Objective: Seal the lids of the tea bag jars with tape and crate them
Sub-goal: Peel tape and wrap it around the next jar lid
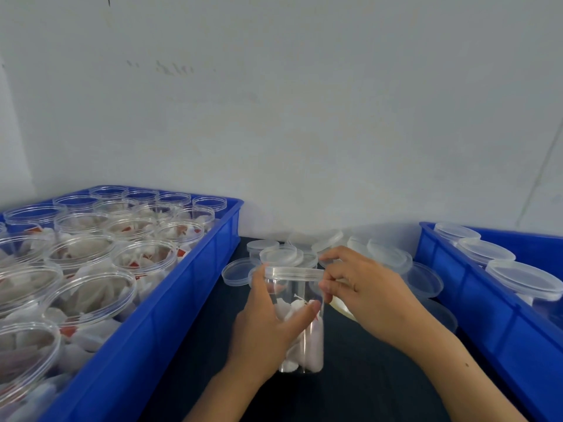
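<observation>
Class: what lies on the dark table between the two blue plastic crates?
In the head view: a clear lidded jar of tea bags, held by both hands, with loose clear lids behind.

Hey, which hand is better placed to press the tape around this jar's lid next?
Probably the right hand: its fingertips already pinch at the rim of the lid. The left hand grips the jar body, steadying it upright on the dark table.

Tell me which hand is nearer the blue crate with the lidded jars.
Right. The right hand is at the held jar's lid, close to that blue crate; the left hand grips the jar on its far side.
</observation>
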{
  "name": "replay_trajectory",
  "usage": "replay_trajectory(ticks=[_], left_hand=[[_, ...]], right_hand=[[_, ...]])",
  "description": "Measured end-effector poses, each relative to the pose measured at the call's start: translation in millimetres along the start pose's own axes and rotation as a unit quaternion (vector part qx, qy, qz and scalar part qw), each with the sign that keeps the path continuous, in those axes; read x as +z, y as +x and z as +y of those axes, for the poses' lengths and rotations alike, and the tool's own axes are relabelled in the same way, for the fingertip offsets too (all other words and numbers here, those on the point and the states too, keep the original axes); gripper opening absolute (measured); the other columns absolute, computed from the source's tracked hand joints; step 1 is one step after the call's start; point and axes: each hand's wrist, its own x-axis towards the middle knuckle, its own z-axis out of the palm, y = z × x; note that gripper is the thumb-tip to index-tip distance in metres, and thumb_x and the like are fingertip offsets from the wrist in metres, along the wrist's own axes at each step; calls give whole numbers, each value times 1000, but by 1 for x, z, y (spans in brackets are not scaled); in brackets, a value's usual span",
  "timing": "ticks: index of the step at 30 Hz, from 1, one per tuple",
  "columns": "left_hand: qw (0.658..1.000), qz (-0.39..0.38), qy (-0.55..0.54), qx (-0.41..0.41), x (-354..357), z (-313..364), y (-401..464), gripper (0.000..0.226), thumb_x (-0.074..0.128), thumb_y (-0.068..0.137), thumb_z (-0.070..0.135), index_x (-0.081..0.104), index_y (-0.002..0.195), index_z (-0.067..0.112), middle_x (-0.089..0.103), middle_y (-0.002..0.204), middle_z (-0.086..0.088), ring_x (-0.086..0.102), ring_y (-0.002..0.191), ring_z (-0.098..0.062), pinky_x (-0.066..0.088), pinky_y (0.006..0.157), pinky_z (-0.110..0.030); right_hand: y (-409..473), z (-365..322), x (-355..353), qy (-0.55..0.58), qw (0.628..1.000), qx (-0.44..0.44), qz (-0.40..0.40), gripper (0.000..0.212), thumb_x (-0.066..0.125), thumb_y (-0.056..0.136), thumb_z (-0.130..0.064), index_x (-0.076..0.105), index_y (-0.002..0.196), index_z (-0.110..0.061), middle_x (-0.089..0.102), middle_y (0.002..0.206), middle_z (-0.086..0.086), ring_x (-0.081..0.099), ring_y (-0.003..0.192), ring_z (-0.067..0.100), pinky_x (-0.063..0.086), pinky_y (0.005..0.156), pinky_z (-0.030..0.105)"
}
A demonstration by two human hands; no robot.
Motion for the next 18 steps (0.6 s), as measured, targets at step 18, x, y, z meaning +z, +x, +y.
replay_trajectory(ticks=[18], left_hand=[[994, 52, 96, 24, 8, 10, -11, 98, 59, 64, 79, 14, 141, 39, 52, 119, 22, 54, 88, 2, 35, 62, -10]], right_hand=[[-2, -12, 14, 41, 997, 51, 41, 31, 51, 98, -31, 62, 71, -20, 51, 102, -12, 56, 87, 8, 47, 79, 29]])
